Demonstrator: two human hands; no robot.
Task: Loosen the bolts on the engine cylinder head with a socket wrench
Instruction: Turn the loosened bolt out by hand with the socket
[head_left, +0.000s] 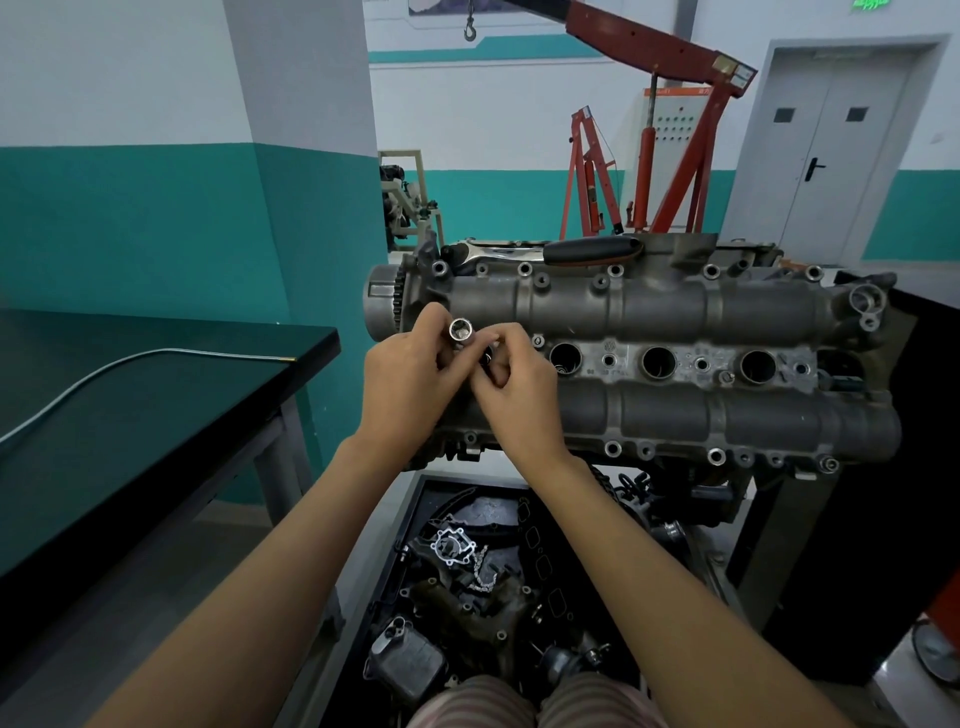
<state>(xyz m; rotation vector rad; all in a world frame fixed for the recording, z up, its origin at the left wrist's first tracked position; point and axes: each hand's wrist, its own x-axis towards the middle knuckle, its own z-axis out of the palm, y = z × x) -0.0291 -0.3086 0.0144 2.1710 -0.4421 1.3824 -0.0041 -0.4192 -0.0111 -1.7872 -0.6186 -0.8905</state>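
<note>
The grey engine cylinder head (675, 312) lies on a stand in front of me, with several bolts along its edges. Across its far edge lies a ratchet wrench (550, 251) with a black handle, and no hand touches it. My left hand (405, 379) grips a shiny silver socket (461, 331), its open end facing up toward me. My right hand (514, 384) meets the left over the head's left end, its fingers curled round the socket's lower end; what else it pinches is hidden.
A dark table (130, 415) with a thin metal rod (156, 358) stands at the left. Below the engine a black tray (410, 519) holds several loose engine parts. A red engine hoist (670, 130) and a grey door (821, 150) are at the back.
</note>
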